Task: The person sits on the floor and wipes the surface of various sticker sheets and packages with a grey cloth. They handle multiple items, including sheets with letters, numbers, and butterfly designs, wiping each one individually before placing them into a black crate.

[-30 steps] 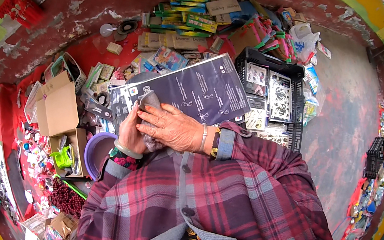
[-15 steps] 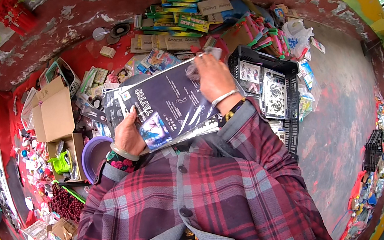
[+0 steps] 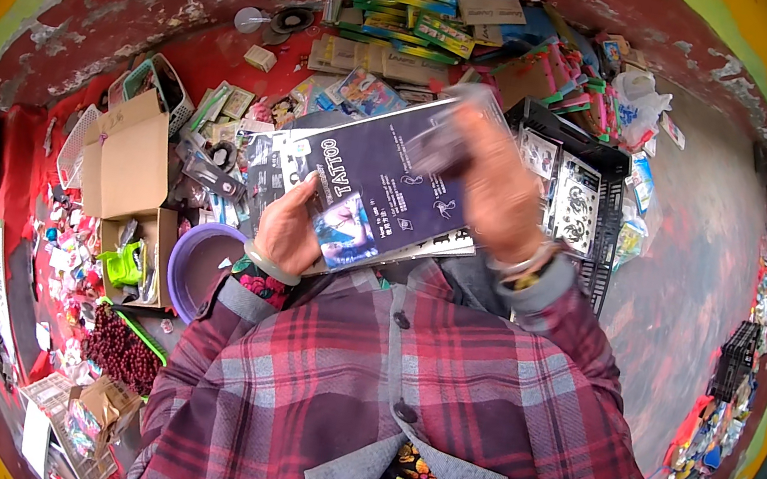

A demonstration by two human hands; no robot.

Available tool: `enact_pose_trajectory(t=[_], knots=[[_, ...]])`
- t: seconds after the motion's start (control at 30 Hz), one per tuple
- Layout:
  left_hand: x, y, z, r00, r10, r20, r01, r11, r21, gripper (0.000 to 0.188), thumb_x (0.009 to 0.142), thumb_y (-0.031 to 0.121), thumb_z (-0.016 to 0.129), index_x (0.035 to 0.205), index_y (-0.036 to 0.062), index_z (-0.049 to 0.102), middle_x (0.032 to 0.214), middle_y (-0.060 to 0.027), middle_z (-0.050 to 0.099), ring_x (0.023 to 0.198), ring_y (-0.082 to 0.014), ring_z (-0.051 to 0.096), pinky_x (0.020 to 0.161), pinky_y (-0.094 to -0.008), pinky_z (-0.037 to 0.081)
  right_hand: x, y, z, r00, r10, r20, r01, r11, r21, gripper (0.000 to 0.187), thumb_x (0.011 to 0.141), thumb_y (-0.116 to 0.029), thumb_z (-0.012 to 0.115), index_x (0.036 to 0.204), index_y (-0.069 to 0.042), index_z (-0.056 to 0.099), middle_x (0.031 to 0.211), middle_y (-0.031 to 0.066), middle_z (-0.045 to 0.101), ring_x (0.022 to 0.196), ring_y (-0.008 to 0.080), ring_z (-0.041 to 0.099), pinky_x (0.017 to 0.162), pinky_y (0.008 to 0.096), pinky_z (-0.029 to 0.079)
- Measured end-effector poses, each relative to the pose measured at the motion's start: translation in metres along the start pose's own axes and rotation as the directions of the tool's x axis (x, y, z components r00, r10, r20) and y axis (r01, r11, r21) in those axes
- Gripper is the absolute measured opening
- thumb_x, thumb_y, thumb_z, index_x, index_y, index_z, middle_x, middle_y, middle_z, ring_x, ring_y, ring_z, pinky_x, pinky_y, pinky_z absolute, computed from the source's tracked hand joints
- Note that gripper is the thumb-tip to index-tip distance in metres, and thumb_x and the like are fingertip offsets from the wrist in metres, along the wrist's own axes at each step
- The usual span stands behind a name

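My left hand point(image 3: 292, 229) grips the near left corner of a stack of flat, dark temporary tattoo sheets point(image 3: 369, 171), thumb on top. The top sheet is dark purple with white print and a small blue picture; lighter sheets show beneath its edges. Over the far right part of the stack is my right hand point(image 3: 499, 183), smeared by motion. Its fingers are closed on a crumpled greyish cloth point(image 3: 437, 147), also blurred, against the top sheet. Beyond my right hand, a black plastic crate point(image 3: 602, 236) holds more black-and-white tattoo sheets point(image 3: 574, 205).
To the left are an open cardboard box point(image 3: 128, 156), a purple basin point(image 3: 180, 272) and white baskets point(image 3: 175, 93) among loose small goods. Stacked colourful boxes point(image 3: 412, 11) line the far wall, beside pink-and-green packages point(image 3: 571, 88) and a white plastic bag point(image 3: 638, 110).
My right hand has swept to the right and nearer across the top sheet, with the cloth. The left hand keeps its grip on the stack. The whole view has shifted slightly.
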State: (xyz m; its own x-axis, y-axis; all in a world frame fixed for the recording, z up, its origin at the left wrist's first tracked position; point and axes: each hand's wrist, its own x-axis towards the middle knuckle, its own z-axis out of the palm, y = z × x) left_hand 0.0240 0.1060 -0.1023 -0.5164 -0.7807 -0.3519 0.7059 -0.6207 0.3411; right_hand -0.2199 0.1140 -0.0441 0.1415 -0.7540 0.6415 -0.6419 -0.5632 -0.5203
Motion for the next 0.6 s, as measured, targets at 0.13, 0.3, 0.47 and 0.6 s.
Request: enact_pose_trajectory(t=[0.13,0.3,0.47,0.6], knots=[[0.006,0.009,-0.046,0.935,-0.212,0.283,0.247,0.964,-0.095,0.037,0.097,0.030,0.040,0.119,0.0017,0.050,0.113,-0.0130,0.058,0.104,-0.0263,0.057,0.092,-0.0425,0.046,-0.025,-0.032,0.070,0.850,-0.329,0.411,0.173,0.912,0.371,0.040,0.081,-0.006,0.056,0.120,-0.006,0.054,0.126,0.0144,0.052,0.117,0.0284,0.051,0.094,0.0380,0.043],[0.004,0.003,-0.023,0.998,-0.063,-0.005,0.063,0.994,0.087,0.037,0.097,0.028,0.040,0.121,0.0019,0.048,0.114,-0.0138,0.058,0.105,-0.0264,0.056,0.092,-0.0413,0.045,-0.035,-0.020,0.062,0.761,-0.315,0.568,0.218,0.948,0.233,0.040,0.083,-0.011,0.051,0.123,-0.010,0.051,0.132,0.0140,0.047,0.125,0.0288,0.043,0.100,0.0400,0.035],[0.002,-0.003,-0.005,0.999,0.030,-0.025,-0.028,0.997,0.071,0.035,0.096,0.021,0.042,0.125,0.0019,0.045,0.123,-0.0134,0.054,0.114,-0.0293,0.052,0.099,-0.0466,0.040,-0.055,0.013,0.021,0.749,-0.033,0.662,0.162,0.977,-0.136,0.048,0.078,-0.008,0.051,0.126,-0.012,0.048,0.136,0.0134,0.044,0.131,0.0276,0.036,0.105,0.0435,0.028],[0.003,-0.003,-0.006,0.998,0.031,-0.052,-0.027,0.997,0.068,0.034,0.096,0.018,0.042,0.126,0.0013,0.044,0.123,-0.0134,0.054,0.114,-0.0292,0.052,0.099,-0.0480,0.040,-0.056,0.029,-0.014,0.854,0.203,0.480,-0.010,0.927,-0.375,0.046,0.079,-0.007,0.053,0.125,-0.010,0.050,0.133,0.0147,0.045,0.130,0.0280,0.037,0.104,0.0428,0.029]])
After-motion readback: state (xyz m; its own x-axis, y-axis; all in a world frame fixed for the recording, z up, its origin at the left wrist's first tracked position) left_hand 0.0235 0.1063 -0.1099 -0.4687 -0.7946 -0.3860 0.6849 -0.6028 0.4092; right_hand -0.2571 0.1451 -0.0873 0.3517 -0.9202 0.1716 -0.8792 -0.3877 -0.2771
